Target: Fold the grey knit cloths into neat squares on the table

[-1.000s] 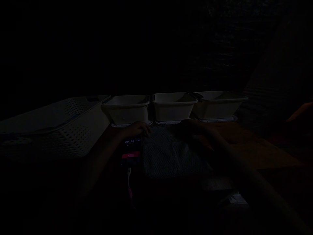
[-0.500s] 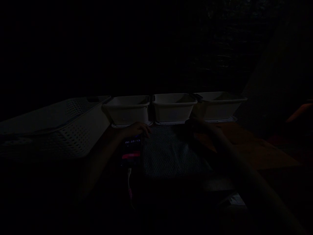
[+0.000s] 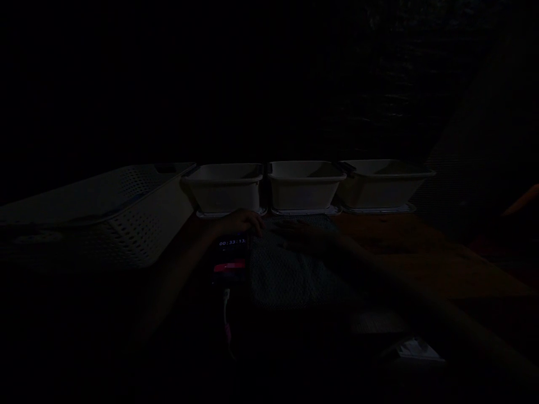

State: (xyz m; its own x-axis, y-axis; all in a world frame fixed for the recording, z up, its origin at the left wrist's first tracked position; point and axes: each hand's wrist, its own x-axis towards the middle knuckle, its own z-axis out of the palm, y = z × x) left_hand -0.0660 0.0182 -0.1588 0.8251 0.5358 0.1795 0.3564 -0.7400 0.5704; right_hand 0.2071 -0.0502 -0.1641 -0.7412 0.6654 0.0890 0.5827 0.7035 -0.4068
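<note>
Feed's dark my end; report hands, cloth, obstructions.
Right hand spread over textured cloth. Left hand at its far left corner. Phone close along cloth's left edge.

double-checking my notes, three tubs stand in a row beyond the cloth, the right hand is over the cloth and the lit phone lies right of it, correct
Not quite: the head view shows the lit phone left of the cloth, not right. The three tubs in a row beyond it and the right hand over it are correct.
</note>
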